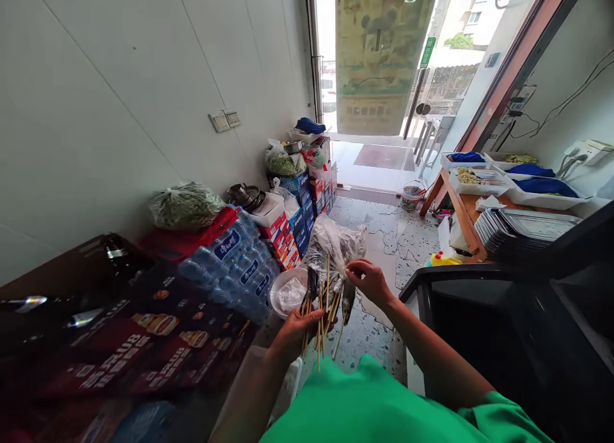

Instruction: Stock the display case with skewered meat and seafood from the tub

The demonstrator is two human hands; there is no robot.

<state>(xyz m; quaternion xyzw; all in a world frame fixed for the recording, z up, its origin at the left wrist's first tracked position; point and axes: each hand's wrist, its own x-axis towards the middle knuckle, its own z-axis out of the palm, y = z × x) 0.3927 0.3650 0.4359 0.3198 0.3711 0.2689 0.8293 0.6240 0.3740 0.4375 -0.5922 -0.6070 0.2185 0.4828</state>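
My left hand [297, 331] is closed around a bundle of wooden skewers [322, 315], which stick up and down through the fist. A clear plastic bag [336, 241] covers their upper ends. My right hand [367, 278] pinches the bag's lower edge at the top of the bundle. A green garment [374, 404] fills the bottom of the view.
Packs of bottled water [235, 264] and stacked boxes [292, 229] line the left wall. A white bowl [288, 291] with plastic sits on the floor. A wooden table [467, 216] at right carries trays [522, 229]. A black counter [503, 302] stands close on the right. A glass door [378, 59] is ahead.
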